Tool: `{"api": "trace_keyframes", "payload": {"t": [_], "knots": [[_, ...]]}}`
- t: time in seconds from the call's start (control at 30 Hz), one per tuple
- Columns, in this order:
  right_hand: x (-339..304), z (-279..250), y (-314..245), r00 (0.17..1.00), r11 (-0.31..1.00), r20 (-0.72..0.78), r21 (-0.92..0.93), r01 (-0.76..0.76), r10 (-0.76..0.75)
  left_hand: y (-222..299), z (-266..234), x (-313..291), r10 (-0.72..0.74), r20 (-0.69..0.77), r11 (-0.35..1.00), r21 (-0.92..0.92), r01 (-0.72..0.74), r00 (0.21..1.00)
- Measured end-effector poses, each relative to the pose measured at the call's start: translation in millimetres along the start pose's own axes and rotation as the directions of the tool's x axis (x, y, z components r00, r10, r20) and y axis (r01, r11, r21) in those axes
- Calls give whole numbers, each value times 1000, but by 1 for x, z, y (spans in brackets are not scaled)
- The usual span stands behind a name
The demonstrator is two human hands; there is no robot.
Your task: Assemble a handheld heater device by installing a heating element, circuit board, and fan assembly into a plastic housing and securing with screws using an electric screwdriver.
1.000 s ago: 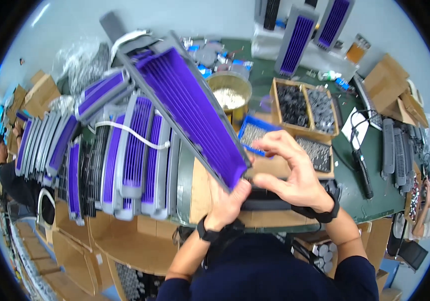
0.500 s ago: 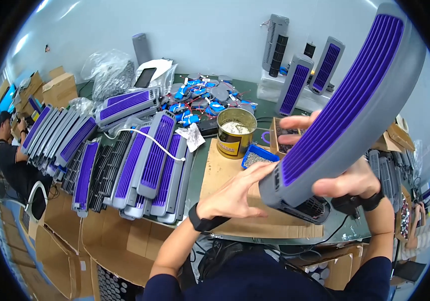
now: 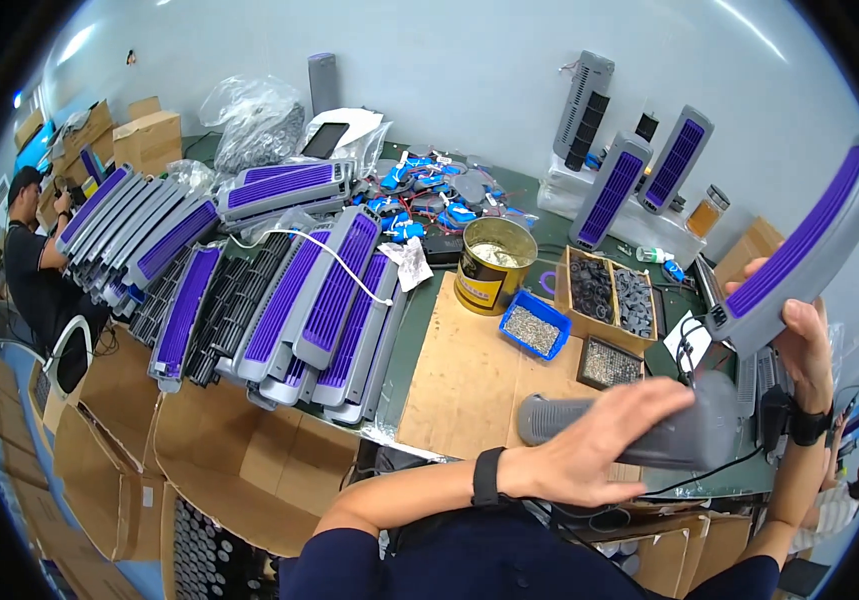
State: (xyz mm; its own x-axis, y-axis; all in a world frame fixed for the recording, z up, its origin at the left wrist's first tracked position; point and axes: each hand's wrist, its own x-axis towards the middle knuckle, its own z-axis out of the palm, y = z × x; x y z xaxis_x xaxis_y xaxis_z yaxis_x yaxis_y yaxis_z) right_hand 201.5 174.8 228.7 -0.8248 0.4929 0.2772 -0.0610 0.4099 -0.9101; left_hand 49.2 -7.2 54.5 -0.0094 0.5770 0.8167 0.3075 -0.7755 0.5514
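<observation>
While the right hand (image 3: 805,345) pinches 1 housing (image 3: 807,245) (purple-grey), the left hand (image 3: 589,445) is spread.

Bare cardboard (image 3: 459,370) leaves passage between the stacked housings (image 3: 336,318) and the grey housing (image 3: 689,440).

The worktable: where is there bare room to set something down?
Bare: the left part of the cardboard sheet, between the stacked purple-grey housings, yellow can, blue tray and left hand. Crowded: the left side, with housings, and beyond the can, with heaped blue parts.

Bright, even light; fisheye curvature, black corners.
</observation>
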Motion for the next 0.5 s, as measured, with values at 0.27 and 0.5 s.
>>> {"api": "trace_keyframes", "payload": {"t": [0.27,0.5], "knots": [[1,34,-3,998,996,47,77,36,-40,4,-80,-20,-93,-414,955,221,199,906],[10,23,-1,994,994,-52,-55,91,-94,27,-143,-73,-201,-808,927,25,373,554]]}}
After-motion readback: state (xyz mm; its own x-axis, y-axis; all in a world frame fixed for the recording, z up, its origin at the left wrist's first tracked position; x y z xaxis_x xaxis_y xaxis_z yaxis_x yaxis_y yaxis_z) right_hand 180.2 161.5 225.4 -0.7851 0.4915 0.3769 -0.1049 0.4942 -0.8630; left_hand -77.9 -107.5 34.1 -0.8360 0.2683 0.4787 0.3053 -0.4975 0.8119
